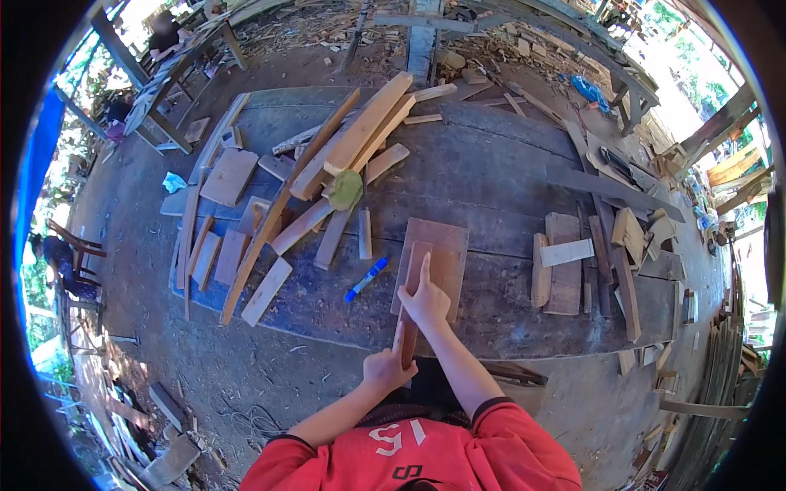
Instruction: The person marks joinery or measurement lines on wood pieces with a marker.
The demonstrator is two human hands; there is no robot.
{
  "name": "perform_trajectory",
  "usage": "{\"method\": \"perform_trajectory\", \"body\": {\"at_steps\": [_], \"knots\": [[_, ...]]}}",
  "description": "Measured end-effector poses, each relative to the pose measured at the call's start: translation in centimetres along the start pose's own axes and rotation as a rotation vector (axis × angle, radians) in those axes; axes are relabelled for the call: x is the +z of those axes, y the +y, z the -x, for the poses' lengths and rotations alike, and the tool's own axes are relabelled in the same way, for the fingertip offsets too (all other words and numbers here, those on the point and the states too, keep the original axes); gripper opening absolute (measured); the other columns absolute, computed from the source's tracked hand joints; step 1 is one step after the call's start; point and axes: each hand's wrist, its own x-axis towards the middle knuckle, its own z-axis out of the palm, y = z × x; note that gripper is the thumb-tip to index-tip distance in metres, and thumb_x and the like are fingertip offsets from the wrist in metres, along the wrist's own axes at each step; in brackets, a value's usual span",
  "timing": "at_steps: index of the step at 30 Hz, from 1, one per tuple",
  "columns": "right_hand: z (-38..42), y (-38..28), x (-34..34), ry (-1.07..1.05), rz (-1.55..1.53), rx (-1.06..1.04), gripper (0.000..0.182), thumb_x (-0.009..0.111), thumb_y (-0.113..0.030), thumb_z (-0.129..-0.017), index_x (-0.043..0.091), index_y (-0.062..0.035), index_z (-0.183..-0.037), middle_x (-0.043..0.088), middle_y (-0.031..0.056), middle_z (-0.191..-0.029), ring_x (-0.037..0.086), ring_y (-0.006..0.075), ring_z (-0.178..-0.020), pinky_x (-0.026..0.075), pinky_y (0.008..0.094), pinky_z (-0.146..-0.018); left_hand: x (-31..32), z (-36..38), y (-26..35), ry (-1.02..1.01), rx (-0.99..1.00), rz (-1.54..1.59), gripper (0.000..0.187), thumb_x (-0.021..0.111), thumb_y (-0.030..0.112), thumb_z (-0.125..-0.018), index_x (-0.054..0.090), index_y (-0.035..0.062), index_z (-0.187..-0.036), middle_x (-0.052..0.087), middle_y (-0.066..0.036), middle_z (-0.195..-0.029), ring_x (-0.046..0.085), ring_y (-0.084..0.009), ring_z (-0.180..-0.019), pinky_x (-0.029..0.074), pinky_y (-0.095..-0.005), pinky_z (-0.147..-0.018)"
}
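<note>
A narrow reddish-brown wooden strip (420, 260) lies lengthwise over a flat square board (446, 254) at the near edge of the dark worktable (491, 180). My left hand (388, 371) is wrapped round the strip's near end, below the table edge. Farther up, my right hand (426, 303) grips the strip, its index finger stretched forward along the top. Left of the board lies a blue marker (366, 279), touched by neither hand.
Wood pieces are piled at the table's left, with a green round object (345, 190) on them. At the right lie a handsaw (614, 190), blocks and a white-faced piece (566, 252). A person (166, 37) sits at the far-left bench. Scraps litter the ground.
</note>
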Motion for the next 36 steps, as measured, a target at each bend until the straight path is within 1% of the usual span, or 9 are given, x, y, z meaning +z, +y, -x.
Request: {"method": "perform_trajectory", "body": {"at_steps": [3,8,13,16,21,24,29,31,36], "knots": [[-2.6,0.0,0.3,0.060,0.006,-0.085,0.090,0.063,-0.041,-0.072,0.015,-0.0155,-0.144,0.062,0.0144,-0.064,0.063,0.0315,-0.057,0.049,0.0423,-0.052,-0.7,-2.9,-0.3,-0.082,-0.017,0.009,0.100,0.067,0.040,-0.064,0.017,0.0017,-0.141,0.058,-0.011,-0.053,0.056,-0.0275,-0.041,0.044,-0.0398,-0.039],[-10.9,-0.8,-1.3,0.077,-0.011,-0.086,0.089,0.064,-0.041,-0.071,0.018,-0.0177,-0.143,0.062,0.0134,-0.064,0.062,0.0316,-0.057,0.049,0.0418,-0.052,-1.3,-11.0,-0.3,-0.056,-0.009,-0.016,0.101,0.067,0.040,-0.064,0.015,-0.0007,-0.140,0.058,-0.011,-0.053,0.056,-0.0279,-0.042,0.044,-0.0387,-0.039],[-21.7,-2.7,-3.9,0.072,0.113,-0.065,0.088,0.059,-0.047,-0.072,0.016,-0.0164,-0.143,0.065,0.0181,-0.080,0.064,0.0338,-0.072,0.050,0.0443,-0.064,-2.7,-22.3,-1.5,0.003,0.011,-0.003,0.099,0.063,0.039,-0.068,0.009,0.0042,-0.142,0.059,-0.012,-0.056,0.058,-0.0305,-0.047,0.045,-0.0410,-0.044],[-23.9,-4.2,-6.7,0.098,0.111,-0.032,0.087,0.058,-0.049,-0.072,0.019,-0.0182,-0.143,0.065,0.0197,-0.086,0.064,0.0344,-0.078,0.050,0.0443,-0.069,-5.6,-24.9,-1.2,-0.004,0.050,-0.009,0.097,0.061,0.038,-0.068,0.010,0.0045,-0.142,0.059,-0.011,-0.056,0.058,-0.0304,-0.047,0.045,-0.0415,-0.044],[-14.1,-5.9,-8.1,0.268,0.060,-0.021,0.089,0.060,-0.048,-0.071,0.018,-0.0168,-0.143,0.065,0.0168,-0.078,0.064,0.0346,-0.072,0.051,0.0435,-0.065,-8.5,-16.4,-1.0,0.090,0.168,-0.006,0.097,0.062,0.034,-0.065,0.011,0.0032,-0.142,0.057,-0.009,-0.052,0.056,-0.0275,-0.043,0.045,-0.0392,-0.041],[-5.9,-5.5,-5.4,0.293,0.044,0.007,0.089,0.061,-0.048,-0.070,0.019,-0.0187,-0.143,0.065,0.0174,-0.076,0.064,0.0347,-0.069,0.050,0.0440,-0.062,-7.6,-8.2,-2.1,0.081,0.229,0.029,0.098,0.063,0.031,-0.063,0.012,0.0024,-0.142,0.056,-0.009,-0.051,0.056,-0.0258,-0.041,0.044,-0.0379,-0.039],[4.3,-4.4,1.3,0.251,0.007,0.047,0.092,0.064,-0.046,-0.068,0.018,-0.0203,-0.143,0.064,0.0167,-0.071,0.064,0.0345,-0.065,0.050,0.0445,-0.059,-4.1,2.8,-4.6,-0.024,0.155,0.024,0.098,0.063,0.034,-0.064,0.012,0.0030,-0.142,0.057,-0.010,-0.052,0.057,-0.0268,-0.043,0.046,-0.0391,-0.040],[6.2,-3.9,3.2,0.153,-0.025,0.095,0.093,0.066,-0.047,-0.067,0.018,-0.0237,-0.143,0.064,0.0188,-0.074,0.064,0.0358,-0.068,0.050,0.0433,-0.061,-3.0,5.0,-5.4,-0.094,0.129,0.014,0.098,0.063,0.035,-0.065,0.013,0.0028,-0.142,0.058,-0.011,-0.054,0.058,-0.0277,-0.044,0.046,-0.0400,-0.041],[4.6,-3.2,3.7,0.151,-0.050,0.067,0.093,0.066,-0.045,-0.067,0.018,-0.0234,-0.144,0.064,0.0164,-0.070,0.064,0.0331,-0.063,0.050,0.0414,-0.057,-1.7,3.5,-5.7,-0.082,0.134,0.013,0.095,0.064,0.037,-0.067,0.016,0.0021,-0.141,0.056,-0.010,-0.051,0.055,-0.0267,-0.040,0.045,-0.0399,-0.040]]}}
